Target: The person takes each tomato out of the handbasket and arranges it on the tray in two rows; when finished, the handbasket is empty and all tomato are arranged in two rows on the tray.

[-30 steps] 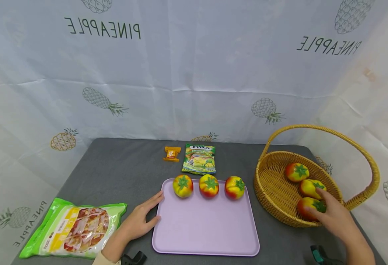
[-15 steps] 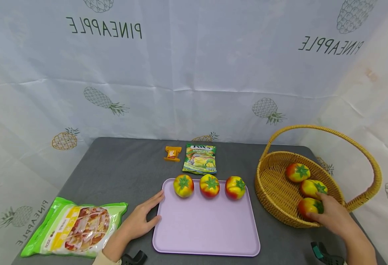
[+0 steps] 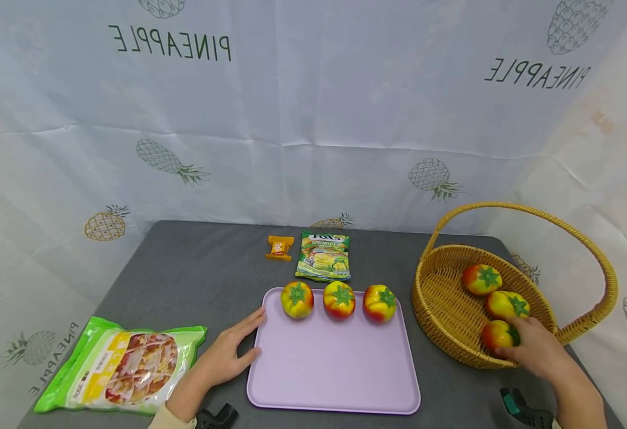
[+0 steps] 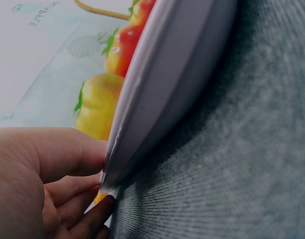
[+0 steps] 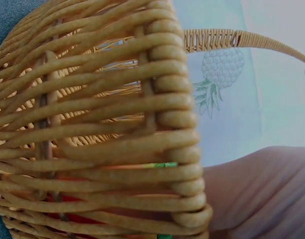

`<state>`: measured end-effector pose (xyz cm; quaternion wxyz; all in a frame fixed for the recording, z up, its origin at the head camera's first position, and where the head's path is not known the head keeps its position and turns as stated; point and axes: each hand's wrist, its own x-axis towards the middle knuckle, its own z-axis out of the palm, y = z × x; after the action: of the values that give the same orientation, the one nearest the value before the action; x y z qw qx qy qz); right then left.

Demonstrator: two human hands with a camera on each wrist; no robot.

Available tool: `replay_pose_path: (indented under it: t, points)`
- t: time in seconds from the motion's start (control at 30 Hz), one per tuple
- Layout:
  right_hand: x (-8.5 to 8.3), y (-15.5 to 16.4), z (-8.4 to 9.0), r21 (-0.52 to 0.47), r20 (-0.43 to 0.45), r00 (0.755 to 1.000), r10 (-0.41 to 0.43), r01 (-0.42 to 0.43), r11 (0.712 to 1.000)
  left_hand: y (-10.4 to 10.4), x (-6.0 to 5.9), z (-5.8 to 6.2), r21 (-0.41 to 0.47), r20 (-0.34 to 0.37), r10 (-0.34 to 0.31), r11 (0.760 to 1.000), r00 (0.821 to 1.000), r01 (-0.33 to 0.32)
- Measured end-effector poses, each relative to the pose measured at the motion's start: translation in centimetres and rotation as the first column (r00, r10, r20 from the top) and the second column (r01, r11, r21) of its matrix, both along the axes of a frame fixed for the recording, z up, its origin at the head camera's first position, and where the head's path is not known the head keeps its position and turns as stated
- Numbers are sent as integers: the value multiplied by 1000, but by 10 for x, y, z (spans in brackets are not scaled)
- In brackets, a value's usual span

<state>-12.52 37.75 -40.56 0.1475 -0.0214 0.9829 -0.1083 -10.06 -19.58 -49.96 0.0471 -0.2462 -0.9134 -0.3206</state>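
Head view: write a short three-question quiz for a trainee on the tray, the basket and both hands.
1. True or false: the purple tray holds three toy fruits in a row along its far edge.
2. How many toy fruits lie in the wicker basket?
3. Which hand grips the nearest basket fruit? A) left hand B) right hand C) neither

Key
1. True.
2. Three.
3. B: the right hand curls round it, while the left hand rests flat against the tray's left edge.
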Motion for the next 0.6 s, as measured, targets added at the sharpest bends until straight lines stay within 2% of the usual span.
replay_pose_path:
  t: [0.2,0.4,0.6]
  points:
    - [0,-1,0,-5,-13,1000,4,-4,1000,1,-1,0,5,-13,0,1000,1000,0]
    - [5,-4,4,-53,-102,995,16,-22,998,0,-1,-1,4,-5,-2,1000,1000,2]
    - [11,-16,11,-122,-177,984,-10,-12,993,0,0,-2,8,-13,-13,1000,1000,13]
